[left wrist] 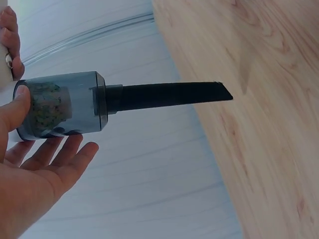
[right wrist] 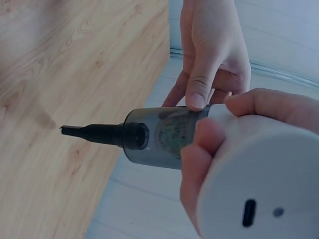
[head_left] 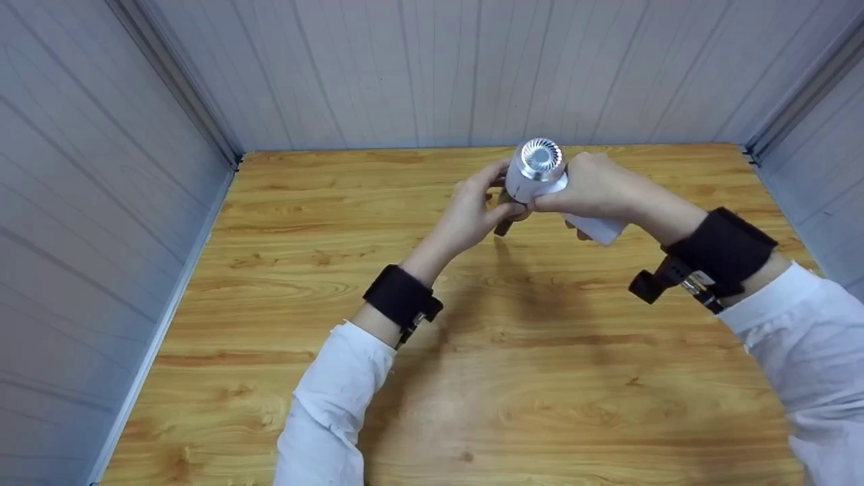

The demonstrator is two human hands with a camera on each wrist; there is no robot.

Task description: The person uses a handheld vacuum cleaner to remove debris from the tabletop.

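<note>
Vacuum (head_left: pixel 540 177) held above desk (head_left: pixel 283 290), toward 12 o'clock. Right hand (head_left: pixel 594 192) wraps white body to steady it; left hand (head_left: pixel 472 212) pinches dust cup (left wrist: pixel 62 107), nozzle (left wrist: pixel 169 96) kept clear.

Bright even light, soft shadows on table (head_left: pixel 513 351), wrist views w/ slight blur, head view edges bowed.

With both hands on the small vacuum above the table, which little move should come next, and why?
Probably twist the smoky dust cup loose from the white body. The right hand grips the body, the left hand has its thumb on the cup with fingers beneath it, and the cup seems to hold debris. Keep the black nozzle off the table.
</note>
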